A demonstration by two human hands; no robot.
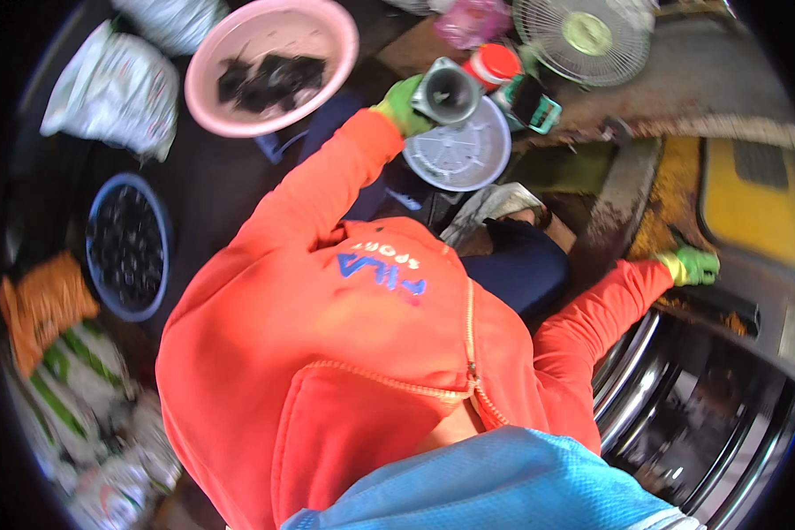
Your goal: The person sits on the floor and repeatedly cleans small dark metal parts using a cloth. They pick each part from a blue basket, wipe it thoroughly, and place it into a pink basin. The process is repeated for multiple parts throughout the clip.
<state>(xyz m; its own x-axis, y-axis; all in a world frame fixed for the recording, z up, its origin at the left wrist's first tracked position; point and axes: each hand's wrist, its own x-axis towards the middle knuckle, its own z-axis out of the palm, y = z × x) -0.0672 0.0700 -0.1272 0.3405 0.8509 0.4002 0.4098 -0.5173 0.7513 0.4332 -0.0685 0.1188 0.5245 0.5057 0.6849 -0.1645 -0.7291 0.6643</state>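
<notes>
My left hand [400, 108], in a green glove, grips a grey funnel-shaped part [450, 94] whose round open mouth faces up. The part is over the rim of a pale lavender plastic basket [471, 157]. Far to the right, my right hand [693, 266] wears a green and yellow glove and rests against a yellow and grey machine [744, 199]. Its fingers look curled; whatever they hold, if anything, is hidden. A dark piece lies just beside that glove.
A pink basin [205, 94] with dark pieces stands at upper left, near white sacks [119, 93]. Below is a blue basin [163, 231] full of black parts. A fan [583, 40], a red-lidded jar [495, 64] and a green-and-black device [534, 104] stand at upper right. Metal bars [632, 371] run at lower right.
</notes>
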